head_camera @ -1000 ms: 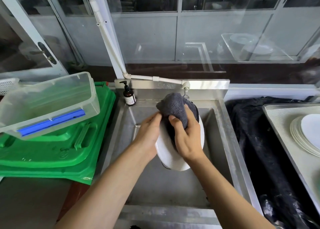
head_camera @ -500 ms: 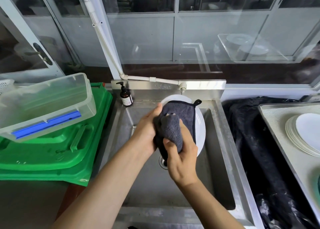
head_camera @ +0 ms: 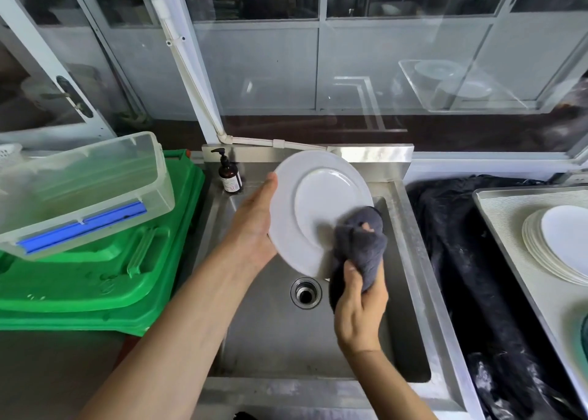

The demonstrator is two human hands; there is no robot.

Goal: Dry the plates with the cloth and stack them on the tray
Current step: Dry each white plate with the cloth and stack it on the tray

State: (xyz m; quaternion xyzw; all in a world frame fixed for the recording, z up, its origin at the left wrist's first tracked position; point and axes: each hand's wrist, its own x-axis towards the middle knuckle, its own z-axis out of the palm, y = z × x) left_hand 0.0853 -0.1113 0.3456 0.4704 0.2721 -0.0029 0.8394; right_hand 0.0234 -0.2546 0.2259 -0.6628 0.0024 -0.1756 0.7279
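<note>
Plate (head_camera: 305,209) held tilted over the sink (head_camera: 410,228), left hand (head_camera: 254,228) gripping its left rim. The cloth (head_camera: 359,244), which half a second ago covered the plate's face, is now bunched in the right hand's (head_camera: 359,311) grip at the lower right rim, exposing the face. Wiping appears nearly finished; transfer to the stack (head_camera: 553,244) on the tray (head_camera: 509,209) at the right edge likely follows.

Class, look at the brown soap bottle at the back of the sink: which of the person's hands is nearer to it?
Left. The left hand holds the plate's left rim just right of and below the soap bottle. The right hand, gripping the cloth, is farther, beyond the plate.
</note>
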